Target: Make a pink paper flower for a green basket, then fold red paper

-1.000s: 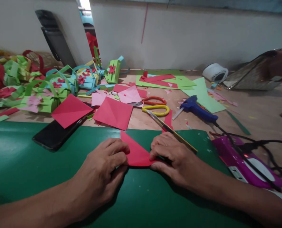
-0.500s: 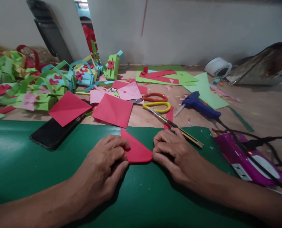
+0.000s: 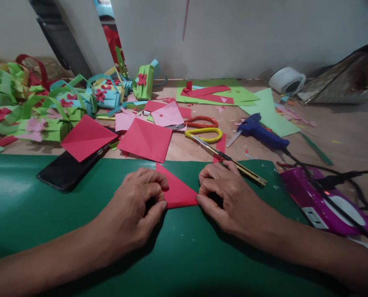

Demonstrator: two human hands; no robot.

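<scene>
A piece of red paper [image 3: 178,190], folded into a triangle, lies on the green mat [image 3: 184,251] with its folded edge toward me. My left hand [image 3: 143,202] pinches its left part near the fold, covering that end. At the right corner, the thumb and fingers of my right hand [image 3: 222,196] are closed on the paper. Just beyond the hands are two creased red paper squares, one [image 3: 146,140] on the table and one [image 3: 89,138] resting on a black phone [image 3: 69,173]. A yellow cutter knife [image 3: 245,170] lies right behind my right hand.
Scissors [image 3: 204,134] with red and yellow handles lie among paper scraps. A blue glue gun [image 3: 262,132] and a purple power strip [image 3: 323,202] with cables are on the right. Several small paper baskets [image 3: 106,97] crowd the back left. Green sheets [image 3: 270,111] lie at the back.
The folded edge of the red paper, rounded near its right corner before, now lies flatter and straighter. Both hands keep their grip; the whole view has shifted slightly.
</scene>
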